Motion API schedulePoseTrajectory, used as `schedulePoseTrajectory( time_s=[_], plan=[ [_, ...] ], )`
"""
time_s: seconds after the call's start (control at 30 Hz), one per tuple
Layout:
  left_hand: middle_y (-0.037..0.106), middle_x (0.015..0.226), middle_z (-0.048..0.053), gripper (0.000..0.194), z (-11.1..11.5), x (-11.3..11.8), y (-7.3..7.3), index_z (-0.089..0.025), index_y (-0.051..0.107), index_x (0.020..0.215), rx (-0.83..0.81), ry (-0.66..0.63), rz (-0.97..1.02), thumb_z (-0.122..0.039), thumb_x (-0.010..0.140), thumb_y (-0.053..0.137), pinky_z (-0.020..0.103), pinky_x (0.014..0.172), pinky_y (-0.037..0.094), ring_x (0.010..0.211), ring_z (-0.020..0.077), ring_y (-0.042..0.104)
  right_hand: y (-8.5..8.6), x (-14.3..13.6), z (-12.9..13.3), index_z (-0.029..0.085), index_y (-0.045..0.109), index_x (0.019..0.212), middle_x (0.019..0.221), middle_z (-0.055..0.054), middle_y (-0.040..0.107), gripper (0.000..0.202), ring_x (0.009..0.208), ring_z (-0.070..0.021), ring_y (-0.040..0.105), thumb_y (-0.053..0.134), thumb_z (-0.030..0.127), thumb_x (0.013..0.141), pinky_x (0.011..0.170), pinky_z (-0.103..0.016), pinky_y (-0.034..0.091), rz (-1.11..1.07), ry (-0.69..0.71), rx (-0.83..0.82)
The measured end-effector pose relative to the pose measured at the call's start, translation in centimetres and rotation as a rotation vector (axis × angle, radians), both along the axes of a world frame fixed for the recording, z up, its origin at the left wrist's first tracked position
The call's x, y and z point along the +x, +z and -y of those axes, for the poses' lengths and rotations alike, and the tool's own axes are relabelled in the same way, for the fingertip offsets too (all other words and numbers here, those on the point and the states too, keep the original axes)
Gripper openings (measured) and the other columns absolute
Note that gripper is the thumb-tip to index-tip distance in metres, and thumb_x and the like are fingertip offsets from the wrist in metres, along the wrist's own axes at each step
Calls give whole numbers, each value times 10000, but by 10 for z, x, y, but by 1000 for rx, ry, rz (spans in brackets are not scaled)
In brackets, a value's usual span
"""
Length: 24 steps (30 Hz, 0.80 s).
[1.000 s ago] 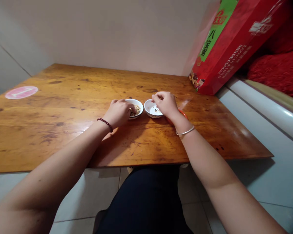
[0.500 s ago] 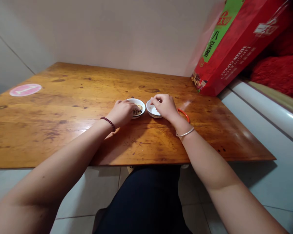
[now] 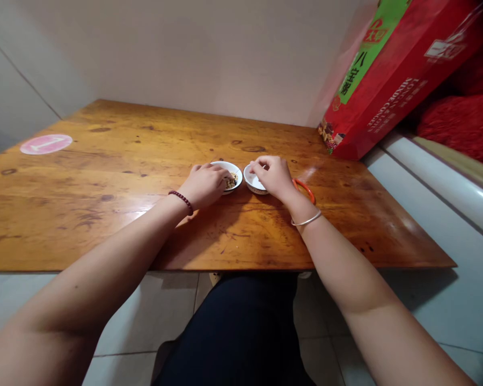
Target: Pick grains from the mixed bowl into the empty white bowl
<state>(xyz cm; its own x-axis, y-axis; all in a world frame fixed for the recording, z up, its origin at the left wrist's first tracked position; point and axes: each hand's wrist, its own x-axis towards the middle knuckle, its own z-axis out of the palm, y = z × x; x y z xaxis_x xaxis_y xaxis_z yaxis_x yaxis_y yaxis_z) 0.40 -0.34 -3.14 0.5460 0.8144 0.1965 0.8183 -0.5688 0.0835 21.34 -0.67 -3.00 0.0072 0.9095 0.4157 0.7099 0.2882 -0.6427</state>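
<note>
Two small white bowls with dark rims stand side by side on the wooden table. The left bowl (image 3: 237, 172) holds a mix of pale and dark grains or beans (image 3: 231, 181). My left hand (image 3: 207, 183) lies over its left side, fingers bent together and dipping into the mix; whatever they pinch is hidden. Over the right bowl (image 3: 249, 175) is my right hand (image 3: 274, 176), its thumb and fingers pinched together above the white inside. Anything between those fingertips is too small to make out.
An orange loop (image 3: 309, 192) lies on the table (image 3: 116, 214) beside my right wrist. At the back right a large red box (image 3: 370, 107) leans near the wall. A pink oval sticker (image 3: 46, 144) is at the left. The table's front edge runs just before my lap.
My left fingers have lifted slightly out of the grains. My right hand keeps its pinch over the right bowl, almost still. The view has shifted a little.
</note>
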Motion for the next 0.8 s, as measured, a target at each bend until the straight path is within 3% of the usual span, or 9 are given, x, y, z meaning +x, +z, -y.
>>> schedulePoseTrajectory(
  time_s=[0.57,0.8],
  plan=[
    [731,1211,93,409,-8,-5,-4,-228,743,1138,50,71,73,-163,915,406,431,944,418,1112,299,638,1,1,0,188,743,686,678,-22,706,276,676,-154,607,608,321,887,657,-278,381,-32,7,10],
    [742,1202,40,370,-8,-7,4,-293,773,1077,-61,62,16,-256,938,432,430,916,425,1105,315,638,3,0,1,192,743,682,673,-24,706,282,678,-154,610,598,317,889,652,-273,382,-24,-2,3]
  ],
)
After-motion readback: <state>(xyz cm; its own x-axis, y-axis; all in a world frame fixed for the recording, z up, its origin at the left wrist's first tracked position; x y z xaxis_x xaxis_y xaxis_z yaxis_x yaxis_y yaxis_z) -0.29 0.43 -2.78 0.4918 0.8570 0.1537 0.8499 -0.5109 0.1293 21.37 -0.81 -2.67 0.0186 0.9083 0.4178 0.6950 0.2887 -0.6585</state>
